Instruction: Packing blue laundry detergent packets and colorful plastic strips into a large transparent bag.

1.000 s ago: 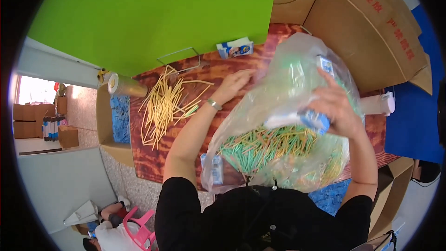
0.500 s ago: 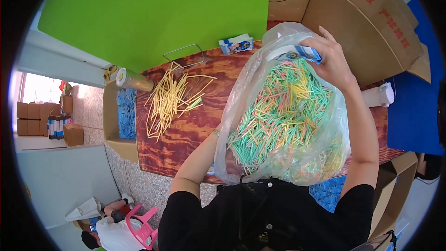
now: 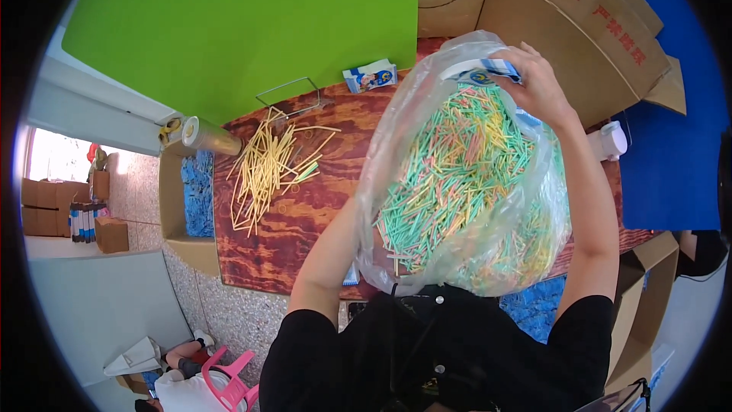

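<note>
A large clear plastic bag (image 3: 370,206) stands mouth-up against my front, filled with short thin sticks (image 3: 457,168) in green, pink and yellow. At its far right rim my right hand (image 3: 537,84) is closed, its fingers curled around the end of a blue-and-white packet (image 3: 480,72) lying at the bag's mouth. My left forearm (image 3: 324,267) reaches up to the bag's left side. The left hand itself is hidden behind the plastic, so its fingers cannot be made out. Another blue-and-white packet (image 3: 526,118) shows partly beneath my right wrist.
Long yellow straws (image 3: 263,172) lie loosely piled on the red wood-grain table (image 3: 320,206). Behind them are a wire stand (image 3: 293,95) and another packet (image 3: 370,76). A clear cylinder (image 3: 210,136) lies left; cardboard (image 3: 564,30) and a white container (image 3: 610,141) are right. Someone sits lower left.
The whole view has shifted, so the table things appear further left. My right hand stays at the bag's rim with the packet, and more of a second packet shows under my wrist.
</note>
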The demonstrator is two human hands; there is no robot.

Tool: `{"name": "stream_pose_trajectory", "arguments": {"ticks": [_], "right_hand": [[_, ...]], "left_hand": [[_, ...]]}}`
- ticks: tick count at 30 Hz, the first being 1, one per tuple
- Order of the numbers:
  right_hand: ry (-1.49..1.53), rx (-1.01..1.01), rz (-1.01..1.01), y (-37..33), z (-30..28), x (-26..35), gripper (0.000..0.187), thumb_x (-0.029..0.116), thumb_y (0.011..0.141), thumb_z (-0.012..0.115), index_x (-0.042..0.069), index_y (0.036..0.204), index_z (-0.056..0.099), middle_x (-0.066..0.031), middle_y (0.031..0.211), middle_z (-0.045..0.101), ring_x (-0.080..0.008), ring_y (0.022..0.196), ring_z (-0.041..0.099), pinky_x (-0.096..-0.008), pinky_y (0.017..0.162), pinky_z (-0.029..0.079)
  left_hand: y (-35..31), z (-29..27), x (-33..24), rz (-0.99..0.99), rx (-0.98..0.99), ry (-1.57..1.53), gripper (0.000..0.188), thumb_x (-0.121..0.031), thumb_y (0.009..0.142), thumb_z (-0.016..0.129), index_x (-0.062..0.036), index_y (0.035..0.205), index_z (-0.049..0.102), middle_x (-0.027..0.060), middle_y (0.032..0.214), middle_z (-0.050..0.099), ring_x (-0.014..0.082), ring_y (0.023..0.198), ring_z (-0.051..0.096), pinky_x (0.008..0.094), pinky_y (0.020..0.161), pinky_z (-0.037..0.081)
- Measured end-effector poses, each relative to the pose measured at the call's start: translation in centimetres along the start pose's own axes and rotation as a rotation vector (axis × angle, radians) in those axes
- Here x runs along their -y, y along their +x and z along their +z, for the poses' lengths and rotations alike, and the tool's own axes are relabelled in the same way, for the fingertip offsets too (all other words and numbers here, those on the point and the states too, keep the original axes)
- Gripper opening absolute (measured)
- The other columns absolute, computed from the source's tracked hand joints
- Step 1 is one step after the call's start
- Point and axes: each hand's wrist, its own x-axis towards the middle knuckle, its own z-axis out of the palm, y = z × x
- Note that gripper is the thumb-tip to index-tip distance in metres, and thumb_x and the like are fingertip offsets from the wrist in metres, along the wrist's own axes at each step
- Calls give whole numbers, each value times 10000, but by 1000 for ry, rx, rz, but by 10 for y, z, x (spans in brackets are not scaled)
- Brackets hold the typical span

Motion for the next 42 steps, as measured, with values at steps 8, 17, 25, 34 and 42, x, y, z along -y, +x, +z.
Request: {"name": "stream_pose_trajectory", "arguments": {"ticks": [8, 17, 25, 34, 42], "right_hand": [[15, 23, -162, 24, 90, 38, 294, 164, 780, 712, 184, 1069, 660, -97, 988, 681, -304, 948, 631, -516, 994, 398], [-297, -59, -307, 10, 124, 106, 334, 71, 726, 727, 188, 1034, 668, -115, 1400, 467, -376, 1281, 425, -537, 1083, 311], [740, 911, -310, -124, 97, 141, 147, 145, 842, 665, 141, 980, 615, -96, 850, 638, -308, 801, 627, -393, 712, 488], [677, 1106, -98, -183, 84, 147, 253, 144, 850, 686, 128, 1088, 602, -93, 900, 667, -284, 827, 653, -383, 729, 491], [675, 815, -145, -217, 79, 142, 341, 100, 782, 710, 87, 1103, 595, -106, 1020, 633, -293, 901, 638, -372, 792, 487]], "left_hand": [[-68, -101, 22, -99, -47, 164, 480, -306, 988, 516, -31, 1373, 437, 137, 1246, 573, 222, 1115, 568, 338, 960, 464], [-98, -178, 39, -27, -665, 1009, 234, -196, 896, 610, -14, 1041, 636, 155, 787, 675, 288, 720, 679, 398, 681, 533], [-178, -60, 13, 356, 200, 1236, 302, -237, 822, 694, -48, 1052, 640, 115, 970, 645, 302, 1018, 588, 442, 994, 386], [-210, -66, -3, 290, 358, 1644, 281, -360, 851, 650, -83, 891, 664, 70, 886, 629, 262, 987, 588, 446, 1017, 356], [-193, -15, 17, 223, 602, 1390, 205, -244, 882, 635, -42, 849, 636, 89, 788, 610, 274, 787, 619, 411, 894, 442]]}}
